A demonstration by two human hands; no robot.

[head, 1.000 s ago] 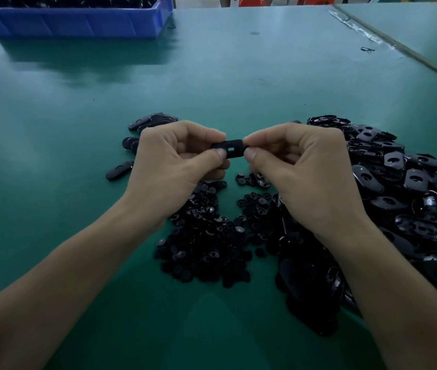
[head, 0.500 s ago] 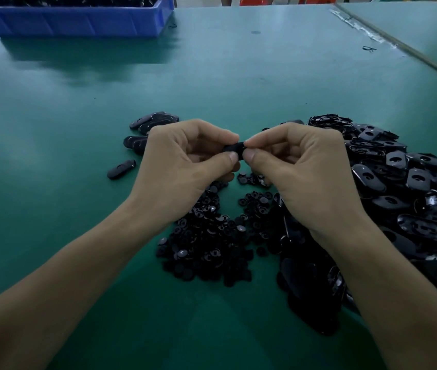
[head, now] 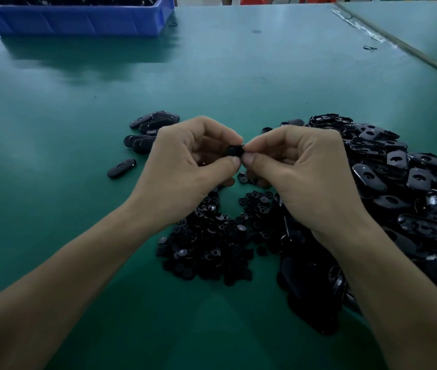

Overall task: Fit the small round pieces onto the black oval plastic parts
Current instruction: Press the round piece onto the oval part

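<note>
- head view: a small black part (head: 234,151) is held above the table (head: 238,76), between the two hands, which meet fingertip to fingertip.
- the left hand (head: 185,166) is curled, and the part is pinched at its left end between thumb and forefinger.
- the right hand (head: 300,172) is curled likewise, and the part's right end is pinched between thumb and forefinger.
- most of the part is hidden by the fingertips; whether a round piece sits in it cannot be told.
- a heap of round pieces (head: 212,236) is spread on the table just below the hands and partly under the wrists.
- a large heap of ovals (head: 399,188) is piled to the right, partly covered by the right forearm.
- a small cluster of ovals (head: 149,129) is seen left of the left hand, with a lone oval (head: 121,168) lying apart, nearer the viewer.
- a blue bin (head: 78,20), filled with dark parts, is set at the far left edge of the table.
</note>
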